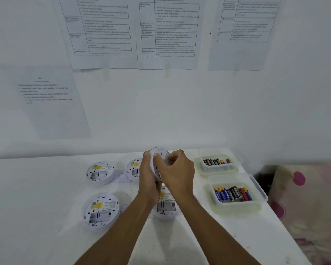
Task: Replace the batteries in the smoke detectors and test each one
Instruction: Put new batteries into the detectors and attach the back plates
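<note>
Both hands hold one detector (159,152) on edge, raised above the bench (46,207). The left hand (148,180) curls round its left rim. The right hand (179,174) curls over its right side, fingers bent, and hides most of it.

Under the forearms lies a near-right detector (165,206), back up with its battery bay showing. Three more lie back up to the left: a near-left detector (101,209), a far-left detector (100,173) and a far-middle detector (134,169), which is partly hidden behind the left hand.

Right of the hands stand two clear tubs, one behind the other. The near tub (237,207) holds a row of batteries (232,194), blue, black and red, lying side by side. The far tub (218,170) holds a shorter row of mostly black cells (215,161) along its back wall.

The bench is white and scuffed, and it stands against a white wall (161,111). Printed sheets (103,25) hang on the wall, their text too blurred to read. Past the bench's right edge is pale cloth (304,197) with pink spots.
</note>
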